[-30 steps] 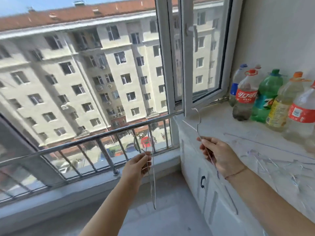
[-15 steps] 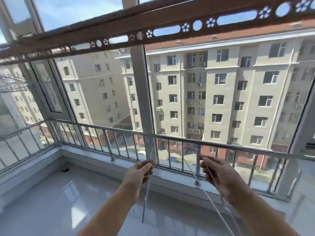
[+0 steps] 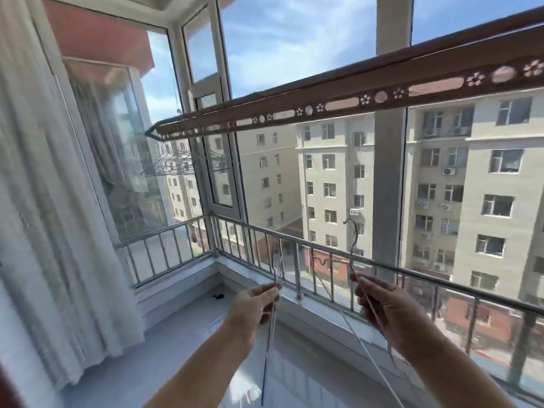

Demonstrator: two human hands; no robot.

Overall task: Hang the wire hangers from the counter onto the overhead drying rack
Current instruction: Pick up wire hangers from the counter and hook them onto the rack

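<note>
Low in the centre, the left hand (image 3: pixel 253 304) pinches one wire hanger (image 3: pixel 268 348) between thumb and fingertips, its body dangling edge-on; just right, the right hand (image 3: pixel 388 312) grips a second wire hanger (image 3: pixel 371 358) in curled fingers, hook standing above the knuckles. Beyond runs the metal railing (image 3: pixel 294 241), and higher, across the upper right, the brown drying rack (image 3: pixel 323 106), well above both hangers.

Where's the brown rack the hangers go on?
In the head view the brown drying rack slants across the upper middle and right, in front of the window, well above the left hand and right hand.
</note>
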